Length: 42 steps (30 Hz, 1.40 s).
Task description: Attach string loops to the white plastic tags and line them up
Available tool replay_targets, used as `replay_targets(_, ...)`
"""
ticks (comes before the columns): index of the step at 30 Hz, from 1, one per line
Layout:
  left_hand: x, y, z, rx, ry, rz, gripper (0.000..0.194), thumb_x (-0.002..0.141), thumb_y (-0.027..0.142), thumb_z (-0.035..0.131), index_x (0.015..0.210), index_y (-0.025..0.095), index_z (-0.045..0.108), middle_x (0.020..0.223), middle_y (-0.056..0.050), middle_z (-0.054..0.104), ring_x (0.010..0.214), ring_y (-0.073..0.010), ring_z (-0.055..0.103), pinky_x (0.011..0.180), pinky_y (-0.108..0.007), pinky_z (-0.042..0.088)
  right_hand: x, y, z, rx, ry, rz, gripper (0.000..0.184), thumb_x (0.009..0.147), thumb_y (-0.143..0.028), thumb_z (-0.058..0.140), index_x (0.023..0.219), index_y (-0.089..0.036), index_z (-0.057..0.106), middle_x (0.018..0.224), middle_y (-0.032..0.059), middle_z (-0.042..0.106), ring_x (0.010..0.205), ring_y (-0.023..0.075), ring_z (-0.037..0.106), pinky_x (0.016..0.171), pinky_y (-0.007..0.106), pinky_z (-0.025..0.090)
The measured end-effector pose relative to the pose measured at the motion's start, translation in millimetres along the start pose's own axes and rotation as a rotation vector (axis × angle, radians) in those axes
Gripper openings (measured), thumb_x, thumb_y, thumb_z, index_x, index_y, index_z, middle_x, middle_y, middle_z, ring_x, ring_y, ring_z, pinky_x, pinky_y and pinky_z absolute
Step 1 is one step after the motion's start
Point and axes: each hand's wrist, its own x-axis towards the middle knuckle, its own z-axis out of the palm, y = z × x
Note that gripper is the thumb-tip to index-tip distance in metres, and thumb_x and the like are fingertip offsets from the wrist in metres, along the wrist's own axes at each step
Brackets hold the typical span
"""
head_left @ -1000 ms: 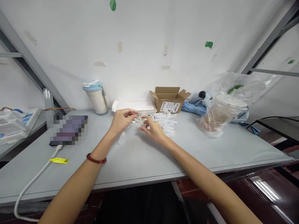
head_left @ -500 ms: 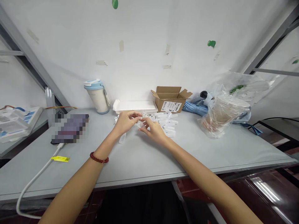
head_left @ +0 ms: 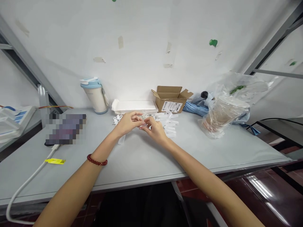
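Note:
Over the middle of the table my left hand point(head_left: 129, 122) and my right hand point(head_left: 155, 128) meet, fingertips nearly touching. Both are closed in a pinch around a small clear plastic piece point(head_left: 145, 125), mostly covered by the fingers; its exact kind does not show. Beside the left hand lie several small white caps point(head_left: 115, 120). Behind the fingertips is a bundle of thin whitish strands or loops point(head_left: 148, 116). Clear plastic tubes point(head_left: 170, 129) are spread right of my right hand. Another translucent piece point(head_left: 121, 140) rests below the left wrist.
At the back stand a cream cup with a blue lid point(head_left: 96, 97), a white flat box point(head_left: 134, 106) and an open cardboard box point(head_left: 169, 102). A plastic-wrapped container point(head_left: 227, 113) and blue fabric point(head_left: 197, 108) are at right. A phone point(head_left: 67, 129) with a white cable point(head_left: 29, 181) lies left.
The view has shifted slightly, so things sit a little further left. My hands remain together; the fingers have closed in more and now cover more of the clear piece.

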Motion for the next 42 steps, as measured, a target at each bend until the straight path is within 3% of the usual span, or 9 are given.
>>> replay_targets(4,0.3,0.6,-4.9,0.072,-0.02,0.03,0.049,0.069,0.032,0.07,0.112,0.015,0.054,0.086,-0.004,0.069,0.086,-0.0214,0.066,0.08,-0.037,0.052,1.2,0.1,1.3,0.014,0.026,0.029,0.021,0.08,-0.035,0.062,0.09,-0.021,0.048,0.081,0.0016,0.066,0.067,0.0153,0.058,0.065,0.028,0.042)
replay_targets(10,-3.4,1.4,-1.1,0.611,0.151,0.192,0.016,0.079,0.027,0.055,0.09,0.017,0.059,0.075,-0.003,0.067,0.074,-0.0207,0.064,0.071,-0.035,0.048,5.1,2.4,-2.2,0.045,0.103,0.176,0.028,0.072,-0.033,0.068,0.077,-0.022,0.043,0.069,-0.0036,0.055,0.065,0.0141,0.052,0.06,0.026,0.038)
replay_targets(16,-8.2,-6.4,17.2,0.849,0.058,0.464,0.024,0.083,0.028,0.055,0.103,0.017,0.057,0.107,-0.01,0.061,0.093,-0.0238,0.06,0.07,-0.035,0.05,9.5,4.0,-7.8,0.117,0.183,0.322,0.03,0.067,-0.032,0.07,0.071,-0.021,0.042,0.063,-0.0063,0.048,0.059,0.0119,0.047,0.057,0.025,0.036)
replay_targets(21,-10.2,-8.5,23.9,0.994,0.055,0.527,0.026,0.08,0.025,0.062,0.102,0.015,0.054,0.114,-0.012,0.058,0.103,-0.027,0.055,0.072,-0.036,0.051,7.0,-3.8,-5.6,0.127,0.1,0.334,0.026,0.069,-0.032,0.066,0.071,-0.021,0.042,0.063,-0.0056,0.049,0.059,0.0121,0.047,0.056,0.025,0.035)
replay_targets(28,-12.1,-6.3,22.0,1.105,0.033,0.569,0.027,0.079,0.02,0.059,0.105,0.014,0.053,0.108,-0.012,0.06,0.105,-0.0283,0.051,0.078,-0.038,0.05,4.6,-6.0,-2.2,0.197,0.061,0.306,0.02,0.072,-0.028,0.062,0.076,-0.021,0.043,0.06,-0.0065,0.049,0.056,0.0112,0.049,0.053,0.024,0.038)
replay_targets(34,-15.4,-11.0,19.5,1.084,-0.083,0.555,0.026,0.078,0.018,0.056,0.102,0.012,0.055,0.104,-0.014,0.06,0.102,-0.0291,0.052,0.085,-0.041,0.046,5.0,3.9,5.1,0.168,0.035,0.294,0.017,0.072,-0.024,0.064,0.073,-0.02,0.047,0.061,-0.0035,0.056,0.057,0.0124,0.053,0.053,0.025,0.042)
replay_targets(38,-31.9,-16.7,0.6,0.88,-0.015,0.474,0.031,0.078,0.023,0.057,0.109,0.018,0.055,0.111,-0.01,0.06,0.109,-0.0267,0.05,0.091,-0.04,0.044,0.0,-6.8,7.9,0.252,-0.096,0.204,0.017,0.076,-0.026,0.065,0.087,-0.017,0.055,0.07,-0.0003,0.063,0.065,0.0135,0.061,0.06,0.027,0.047)
replay_targets(42,-51.8,-25.5,-24.4,0.772,-0.032,0.336,0.043,0.075,0.032,0.062,0.116,0.021,0.054,0.115,-0.008,0.06,0.114,-0.0277,0.047,0.095,-0.041,0.043,-6.5,-20.2,10.9,0.204,-0.278,0.063,0.019,0.08,-0.02,0.063,0.098,-0.016,0.061,0.09,0.0055,0.068,0.083,0.0144,0.064,0.068,0.027,0.049)
